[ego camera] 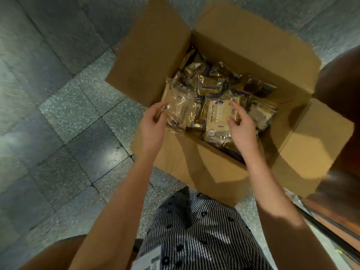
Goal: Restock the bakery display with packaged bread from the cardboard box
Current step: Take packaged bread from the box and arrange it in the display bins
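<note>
An open cardboard box [210, 172] stands on the floor in front of me, its four flaps spread out. Several clear-wrapped bread packs fill it. My left hand [153, 123] pinches the left edge of a bread pack [181, 108] at the box's near left. My right hand [241, 125] has its forefinger and thumb on the right edge of a second bread pack [216, 117] lying next to the first; the other fingers are curled. Both forearms reach down over the near flap.
Grey speckled floor tiles [78, 117] lie left of and behind the box. A dark brown wooden unit [342, 133] rises at the right, close to the box's right flap [311, 137]. My striped clothing [194, 230] fills the bottom centre.
</note>
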